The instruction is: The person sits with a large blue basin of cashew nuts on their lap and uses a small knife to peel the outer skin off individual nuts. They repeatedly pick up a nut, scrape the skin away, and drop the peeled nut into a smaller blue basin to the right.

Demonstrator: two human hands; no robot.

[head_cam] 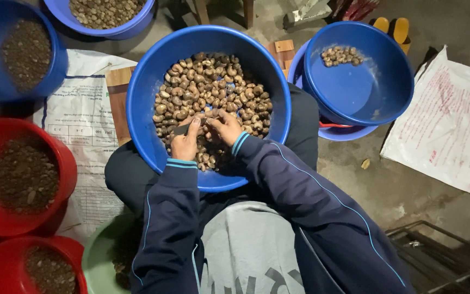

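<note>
A big blue basin rests on the person's lap, half full of brown nuts. Both hands meet over the heap near its front edge — the left hand has its fingers closed on a small dark tool, the right hand pinches a nut against it. A second blue basin with a few nuts stands to the right; red tubs of dark scraps sit on the left.
</note>
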